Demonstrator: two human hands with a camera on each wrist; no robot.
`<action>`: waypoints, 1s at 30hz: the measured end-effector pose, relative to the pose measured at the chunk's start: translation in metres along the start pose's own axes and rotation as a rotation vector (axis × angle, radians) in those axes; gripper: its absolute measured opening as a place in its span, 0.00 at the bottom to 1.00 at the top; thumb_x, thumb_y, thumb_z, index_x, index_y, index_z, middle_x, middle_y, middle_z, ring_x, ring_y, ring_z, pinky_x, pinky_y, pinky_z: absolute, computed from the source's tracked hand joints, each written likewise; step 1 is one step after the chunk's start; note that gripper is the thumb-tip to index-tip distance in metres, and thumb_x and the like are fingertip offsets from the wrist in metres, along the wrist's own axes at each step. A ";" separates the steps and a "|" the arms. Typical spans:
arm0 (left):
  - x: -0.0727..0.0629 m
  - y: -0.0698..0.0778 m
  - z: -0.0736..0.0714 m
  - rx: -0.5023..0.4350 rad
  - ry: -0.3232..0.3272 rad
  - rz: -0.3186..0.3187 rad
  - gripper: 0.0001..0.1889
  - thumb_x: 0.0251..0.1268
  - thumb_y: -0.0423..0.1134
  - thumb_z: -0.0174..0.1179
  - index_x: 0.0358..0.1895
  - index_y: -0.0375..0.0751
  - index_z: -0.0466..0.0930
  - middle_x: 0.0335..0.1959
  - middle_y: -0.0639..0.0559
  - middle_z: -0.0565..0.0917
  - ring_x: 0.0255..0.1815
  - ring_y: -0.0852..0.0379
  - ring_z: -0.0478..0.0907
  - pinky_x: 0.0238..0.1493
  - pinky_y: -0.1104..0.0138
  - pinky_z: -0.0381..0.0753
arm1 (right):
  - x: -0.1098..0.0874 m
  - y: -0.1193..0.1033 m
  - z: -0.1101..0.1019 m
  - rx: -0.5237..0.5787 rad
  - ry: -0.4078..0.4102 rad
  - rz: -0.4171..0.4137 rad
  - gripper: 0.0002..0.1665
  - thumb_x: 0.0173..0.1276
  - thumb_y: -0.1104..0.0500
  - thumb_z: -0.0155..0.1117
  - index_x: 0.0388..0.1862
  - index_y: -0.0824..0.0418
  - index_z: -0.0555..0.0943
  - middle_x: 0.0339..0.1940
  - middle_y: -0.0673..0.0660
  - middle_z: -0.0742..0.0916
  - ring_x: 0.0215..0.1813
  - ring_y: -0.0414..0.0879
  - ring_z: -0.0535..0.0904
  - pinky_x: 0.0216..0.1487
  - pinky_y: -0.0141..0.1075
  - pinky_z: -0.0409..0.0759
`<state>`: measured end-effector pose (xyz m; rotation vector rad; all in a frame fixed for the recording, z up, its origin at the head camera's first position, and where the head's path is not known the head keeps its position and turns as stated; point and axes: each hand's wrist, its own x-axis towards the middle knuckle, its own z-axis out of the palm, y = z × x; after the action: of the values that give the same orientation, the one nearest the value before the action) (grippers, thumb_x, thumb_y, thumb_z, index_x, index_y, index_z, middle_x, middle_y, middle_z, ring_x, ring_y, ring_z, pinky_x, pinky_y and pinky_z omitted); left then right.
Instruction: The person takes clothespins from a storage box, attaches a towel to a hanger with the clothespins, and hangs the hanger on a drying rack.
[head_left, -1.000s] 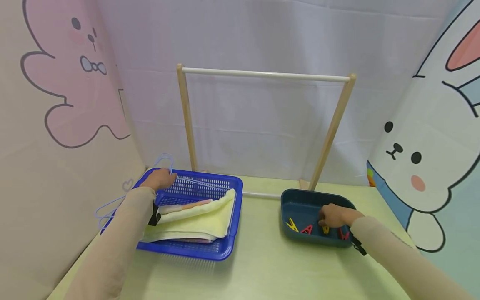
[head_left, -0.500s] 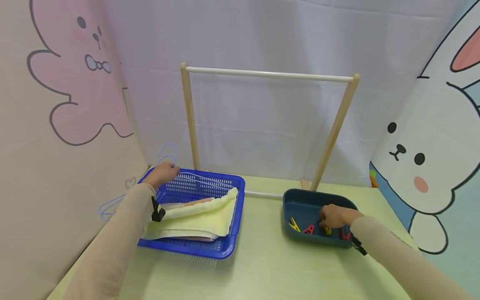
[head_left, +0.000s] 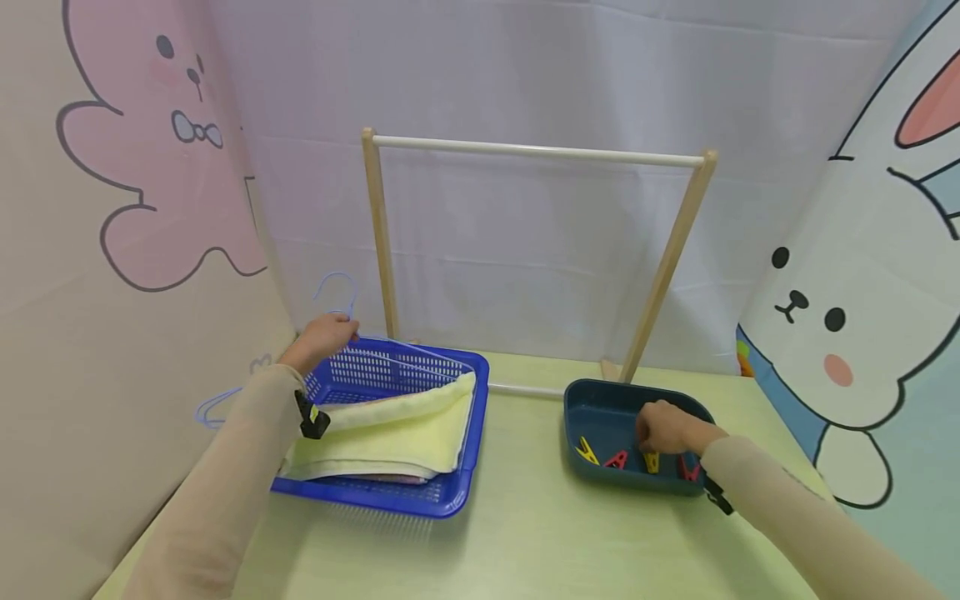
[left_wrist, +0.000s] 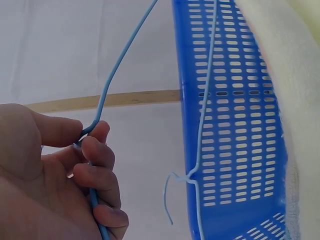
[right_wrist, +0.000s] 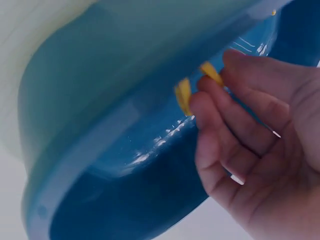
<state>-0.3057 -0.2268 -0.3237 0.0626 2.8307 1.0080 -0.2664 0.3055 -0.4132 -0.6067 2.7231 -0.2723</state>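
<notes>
With its fingers curled, my left hand (head_left: 324, 340) grips a light-blue wire hanger (left_wrist: 118, 65) near its neck, and the hook points upward. Another light-blue hanger (left_wrist: 199, 150) lies along the rim of the blue slotted basket (head_left: 474, 442). A folded pale-yellow towel (head_left: 412, 433) lies in that basket. On the right, my right hand (head_left: 671, 429) reaches into a dark teal tray (head_left: 603, 473). Its fingertips pinch a yellow clothespin (right_wrist: 184, 97), partly hidden by the fingers. Another yellow clothespin (head_left: 587, 451) and a red clothespin (head_left: 617, 459) lie to its left.
A rack with wooden posts (head_left: 378, 233) and a white top bar (head_left: 536, 152) stands behind the containers. Its white lower rod (head_left: 525, 389) runs near the table. Beside my right wrist is a red clothespin (head_left: 687, 469). Printed cloth walls enclose the table (head_left: 517, 517).
My left hand has risen a little with the hanger, whose hook now stands higher above the basket's back rim. My right hand stays in the tray with hardly any movement.
</notes>
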 end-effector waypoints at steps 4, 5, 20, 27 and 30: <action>-0.004 0.003 -0.004 -0.023 0.009 0.016 0.24 0.76 0.43 0.34 0.54 0.26 0.72 0.55 0.30 0.73 0.54 0.38 0.68 0.57 0.46 0.66 | -0.002 0.000 -0.001 0.000 0.061 -0.035 0.05 0.55 0.68 0.71 0.25 0.60 0.83 0.23 0.48 0.82 0.25 0.41 0.76 0.28 0.37 0.78; -0.005 0.004 -0.005 -0.019 0.012 0.021 0.24 0.76 0.44 0.34 0.55 0.26 0.72 0.55 0.30 0.73 0.55 0.37 0.68 0.57 0.46 0.66 | -0.002 0.000 -0.001 0.002 0.068 -0.035 0.06 0.55 0.68 0.71 0.24 0.60 0.82 0.23 0.48 0.81 0.24 0.40 0.76 0.27 0.36 0.77; -0.015 0.024 -0.016 -0.085 0.094 -0.003 0.22 0.76 0.45 0.35 0.51 0.31 0.75 0.50 0.35 0.73 0.52 0.41 0.67 0.55 0.48 0.65 | -0.003 -0.002 -0.002 -0.018 0.118 -0.025 0.06 0.54 0.68 0.71 0.26 0.61 0.82 0.24 0.49 0.81 0.26 0.42 0.76 0.30 0.38 0.77; -0.017 0.028 -0.018 -0.131 0.138 -0.012 0.20 0.76 0.44 0.37 0.46 0.32 0.76 0.38 0.43 0.73 0.45 0.45 0.64 0.47 0.54 0.63 | -0.005 -0.003 -0.005 -0.027 0.159 -0.048 0.07 0.57 0.64 0.70 0.22 0.58 0.81 0.20 0.47 0.80 0.22 0.39 0.73 0.26 0.35 0.74; -0.018 0.029 -0.019 -0.143 0.151 -0.012 0.20 0.76 0.44 0.38 0.45 0.33 0.76 0.36 0.44 0.73 0.45 0.45 0.64 0.46 0.54 0.62 | -0.006 -0.002 -0.008 -0.052 0.206 -0.062 0.08 0.56 0.63 0.70 0.21 0.57 0.81 0.23 0.49 0.78 0.24 0.41 0.71 0.27 0.36 0.72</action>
<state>-0.2910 -0.2177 -0.2883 -0.0478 2.8769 1.2598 -0.2631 0.3072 -0.4036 -0.7149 2.9200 -0.2951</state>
